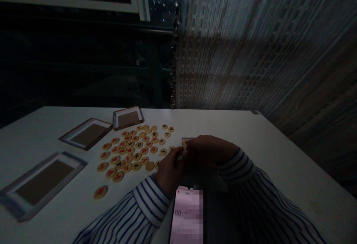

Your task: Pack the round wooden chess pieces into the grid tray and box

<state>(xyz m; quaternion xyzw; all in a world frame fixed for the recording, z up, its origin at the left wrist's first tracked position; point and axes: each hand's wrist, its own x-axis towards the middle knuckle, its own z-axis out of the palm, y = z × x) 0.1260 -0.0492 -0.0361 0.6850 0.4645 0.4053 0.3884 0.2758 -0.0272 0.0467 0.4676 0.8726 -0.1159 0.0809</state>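
Round wooden Chinese chess pieces (130,150) with red or black characters lie spread on the white table, several turned blank side up. My left hand (170,167) is closed at the right edge of the spread, thumb and fingers pinched together. My right hand (210,149) curls in from the other side, touching or nearly touching the left fingertips. Beneath the right fingers shows the pale corner of a small box or tray (184,139), with a chess piece (185,144) at it. Shadow and fingers hide what either hand grips.
Three shallow framed boxes or lids stand on the left: a near one (44,182), a middle one (86,134) and a far one (128,118). A lit phone (185,218) lies between my forearms. Behind the table hangs a string curtain (223,50).
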